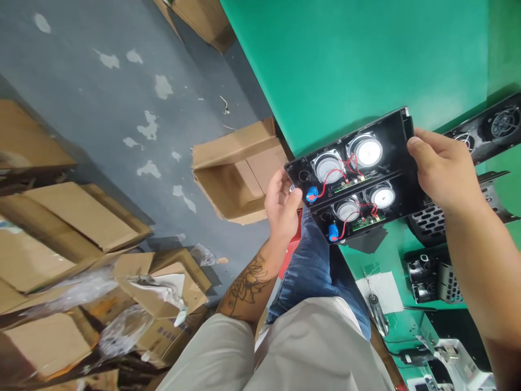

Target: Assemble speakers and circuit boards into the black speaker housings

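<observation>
My left hand (pixel 285 205) grips the left ends of two black speaker panels, its thumb on the near face. Gripping the right end, my right hand (pixel 443 165) has its thumb on the edge. The upper speaker panel (pixel 396 149) and lower speaker panel (pixel 407 198) lie side by side, tilted, over the table's edge. Each carries two round silver speakers, red wires, a small green circuit board (pixel 368 221) and a blue cylinder (pixel 334 232) at its left end. Whether the two panels are joined is unclear.
Right of the hands, the green table (pixel 366 60) bears another black panel (pixel 486 130), perforated black housings (pixel 431 220), a screwdriver (pixel 378 315) by white paper (pixel 386 293), and a white-and-black device (pixel 459 347). An open cardboard box (pixel 228 157) stands beside the table. Several cartons (pixel 81 217) and plastic wrap (pixel 126 331) crowd the left floor.
</observation>
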Demonstrator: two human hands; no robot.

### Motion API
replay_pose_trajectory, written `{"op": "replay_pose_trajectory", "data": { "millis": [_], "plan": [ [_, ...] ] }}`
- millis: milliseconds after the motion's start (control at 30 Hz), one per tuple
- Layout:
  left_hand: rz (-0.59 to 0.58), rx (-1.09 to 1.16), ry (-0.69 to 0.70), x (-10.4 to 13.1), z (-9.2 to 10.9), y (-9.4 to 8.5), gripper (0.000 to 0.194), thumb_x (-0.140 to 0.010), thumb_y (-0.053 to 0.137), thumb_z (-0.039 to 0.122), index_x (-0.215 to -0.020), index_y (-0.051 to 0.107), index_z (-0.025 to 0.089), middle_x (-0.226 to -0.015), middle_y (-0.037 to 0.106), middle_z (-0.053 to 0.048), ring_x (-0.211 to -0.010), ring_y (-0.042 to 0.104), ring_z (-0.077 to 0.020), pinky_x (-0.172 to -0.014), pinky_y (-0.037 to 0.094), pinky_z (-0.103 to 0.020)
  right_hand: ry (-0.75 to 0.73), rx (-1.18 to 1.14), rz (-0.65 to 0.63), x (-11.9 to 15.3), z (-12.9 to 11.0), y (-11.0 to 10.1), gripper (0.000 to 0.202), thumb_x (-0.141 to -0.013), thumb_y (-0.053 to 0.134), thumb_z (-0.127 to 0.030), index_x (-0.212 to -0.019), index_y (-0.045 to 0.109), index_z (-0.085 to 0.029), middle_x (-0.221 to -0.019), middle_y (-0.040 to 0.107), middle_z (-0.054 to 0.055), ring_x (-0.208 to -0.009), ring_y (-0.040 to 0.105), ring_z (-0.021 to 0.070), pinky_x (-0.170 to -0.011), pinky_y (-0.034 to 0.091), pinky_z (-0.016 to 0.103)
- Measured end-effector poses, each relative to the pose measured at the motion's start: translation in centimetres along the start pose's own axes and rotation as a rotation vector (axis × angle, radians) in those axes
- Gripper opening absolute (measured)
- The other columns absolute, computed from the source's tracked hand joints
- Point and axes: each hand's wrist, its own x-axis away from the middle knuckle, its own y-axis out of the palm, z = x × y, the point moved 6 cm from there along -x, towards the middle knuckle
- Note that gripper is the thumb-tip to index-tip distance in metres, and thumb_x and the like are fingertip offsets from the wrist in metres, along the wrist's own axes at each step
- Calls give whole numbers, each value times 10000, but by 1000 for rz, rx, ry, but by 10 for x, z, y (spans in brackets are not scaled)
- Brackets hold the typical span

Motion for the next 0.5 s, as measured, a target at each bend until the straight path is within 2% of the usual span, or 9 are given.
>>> {"op": "replay_pose_trajectory", "data": {
  "millis": [133,200,367,500],
  "plan": [
    [35,94,19,-2,3,1,564,-934,861,596,-1409,734,321,-1380,772,-47,-1278,750,-240,-1146,612,-373,14,-51,21,2,-3,0,684,-973,486,-651,-1116,756,-39,-819,482,50,-1017,629,198,-911,491,211],
    [41,117,18,-3,4,1,533,-928,878,566,-1387,756,327,-1364,781,-38,-1272,751,-229,-1130,617,-353,13,-71,21,1,-4,2,684,-976,488,-648,-1095,748,-27,-833,495,49,-1043,632,194,-904,484,190],
    [30,155,31,-7,8,1,472,-939,889,477,-1384,779,359,-1345,792,-10,-1252,755,-189,-1101,616,-296,7,-106,7,-1,-1,4,716,-977,510,-652,-1187,776,-20,-978,589,63,-1098,635,188,-965,528,196],
    [18,148,48,-10,11,2,485,-950,875,493,-1400,767,347,-1378,782,-20,-1271,750,-201,-1118,611,-313,17,-107,22,-1,0,1,704,-978,522,-631,-1184,778,-8,-862,513,58,-1017,620,168,-953,527,192]
  ]
}}
